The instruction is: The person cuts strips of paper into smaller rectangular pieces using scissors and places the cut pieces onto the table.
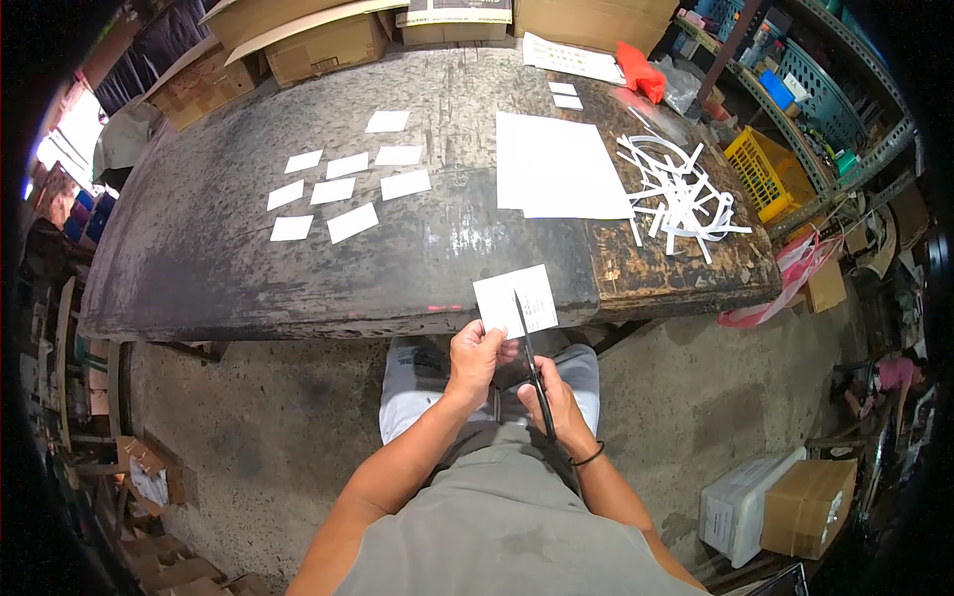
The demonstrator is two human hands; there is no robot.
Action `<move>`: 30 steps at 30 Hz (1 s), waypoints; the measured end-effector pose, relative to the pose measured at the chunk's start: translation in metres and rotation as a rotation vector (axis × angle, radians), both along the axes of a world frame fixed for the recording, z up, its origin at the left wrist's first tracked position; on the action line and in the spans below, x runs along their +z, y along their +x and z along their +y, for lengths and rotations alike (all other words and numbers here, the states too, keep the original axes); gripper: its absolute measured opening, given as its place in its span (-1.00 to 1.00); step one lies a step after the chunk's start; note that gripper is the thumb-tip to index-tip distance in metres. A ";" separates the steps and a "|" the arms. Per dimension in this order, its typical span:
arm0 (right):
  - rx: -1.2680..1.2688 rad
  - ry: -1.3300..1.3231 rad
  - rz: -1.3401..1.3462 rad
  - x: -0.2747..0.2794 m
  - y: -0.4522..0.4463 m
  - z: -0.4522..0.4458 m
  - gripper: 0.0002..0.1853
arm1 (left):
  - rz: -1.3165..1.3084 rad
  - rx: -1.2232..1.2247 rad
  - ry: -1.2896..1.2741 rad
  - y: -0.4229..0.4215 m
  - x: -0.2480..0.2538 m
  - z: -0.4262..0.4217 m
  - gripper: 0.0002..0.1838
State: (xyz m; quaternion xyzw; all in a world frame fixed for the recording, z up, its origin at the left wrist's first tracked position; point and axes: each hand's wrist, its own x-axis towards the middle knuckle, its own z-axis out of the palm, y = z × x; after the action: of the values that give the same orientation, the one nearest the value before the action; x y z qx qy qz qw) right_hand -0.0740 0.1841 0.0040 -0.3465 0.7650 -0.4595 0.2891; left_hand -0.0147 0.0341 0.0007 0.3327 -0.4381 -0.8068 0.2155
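Note:
Between thumb and fingers, my left hand (475, 360) pinches a white piece of paper (497, 302) with small print on its right part. My right hand (558, 402) is closed around a pair of black-handled scissors (539, 385). The scissor blades lie across the paper, pointing away from me; how far they have cut I cannot tell. Both hands are just off the table's near edge, above my lap. On the left of the table lie several small cut paper cards (334, 191). Larger white sheets (556, 164) rest at the right of centre.
The dark worn table (457, 238) spans the view. A tangle of paper strips (686, 199) sits at its right, with two small cards (566, 95), a red plastic bag (641, 72) and a printed sheet (571, 58) behind. Cardboard boxes (328, 50) line the back. A yellow crate (760, 174) stands beside shelves.

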 end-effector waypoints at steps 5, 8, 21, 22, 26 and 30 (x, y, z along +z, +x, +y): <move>-0.023 -0.035 0.010 -0.001 0.001 -0.001 -0.27 | 0.014 -0.004 -0.002 -0.001 0.001 0.000 -0.77; -0.030 -0.064 0.021 -0.002 0.001 -0.001 -0.27 | 0.009 -0.006 0.001 -0.001 0.003 0.000 -0.77; -0.016 0.042 -0.033 0.007 -0.005 -0.003 -0.26 | 0.017 -0.006 -0.006 -0.001 0.002 0.001 -0.80; -0.013 0.046 -0.046 0.007 -0.006 -0.004 -0.26 | 0.016 -0.003 -0.009 -0.001 0.003 0.001 -0.80; -0.003 0.037 -0.042 0.002 -0.008 -0.005 -0.24 | 0.024 -0.004 -0.015 0.000 0.003 0.003 -0.81; -0.008 0.023 -0.024 -0.001 -0.010 -0.007 -0.23 | 0.030 -0.033 0.012 0.001 0.002 0.003 -0.81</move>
State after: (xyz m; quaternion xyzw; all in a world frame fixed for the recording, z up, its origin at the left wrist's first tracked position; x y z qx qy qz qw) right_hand -0.0836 0.1773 0.0028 -0.3347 0.7679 -0.4561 0.3004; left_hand -0.0136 0.0374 0.0030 0.3147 -0.4356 -0.8176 0.2067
